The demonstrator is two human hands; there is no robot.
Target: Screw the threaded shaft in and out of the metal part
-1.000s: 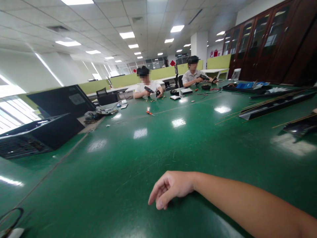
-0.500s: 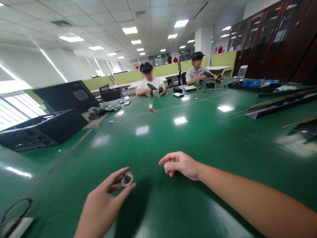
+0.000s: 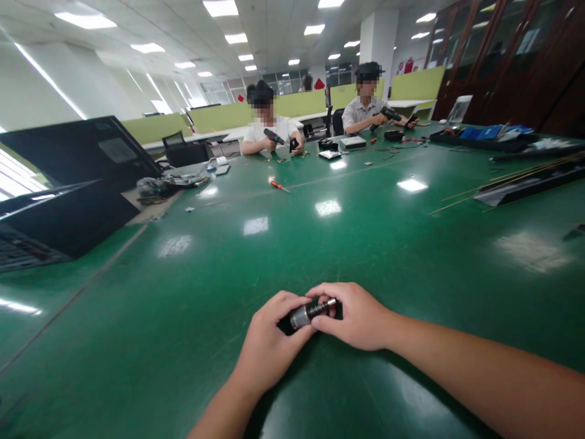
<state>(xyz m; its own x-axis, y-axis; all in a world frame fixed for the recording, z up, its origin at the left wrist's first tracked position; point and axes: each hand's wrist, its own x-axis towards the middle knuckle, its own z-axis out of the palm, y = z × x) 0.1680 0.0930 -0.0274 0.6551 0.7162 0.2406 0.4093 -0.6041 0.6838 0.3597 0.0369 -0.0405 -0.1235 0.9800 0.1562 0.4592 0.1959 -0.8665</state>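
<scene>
Above the green tabletop, my two hands meet at a small metal cylinder with a thinner, stepped shaft [image 3: 302, 317]. It lies tilted, its thick grey end to the left and the bright shaft tip up to the right. My left hand [image 3: 276, 335] is closed round the thick body, thumb below and fingers above. From the other side, my right hand [image 3: 354, 317] curls about the shaft, its thumb and forefinger pinching near where shaft and body join. The fingers partly cover the piece, and its exact kind cannot be told.
The green table [image 3: 219, 262] carries an orange screwdriver [image 3: 278, 186] farther off. A black computer case [image 3: 59, 225] stands at left. A metal channel with thin rods [image 3: 530, 183] and a black tray of blue items [image 3: 484, 137] lie right. Two people across the table hold power drills.
My left hand has brought the metal piece rightward to my right hand and turned it so its shaft shows. My right hand, empty before, has closed on it. The view has shifted slightly.
</scene>
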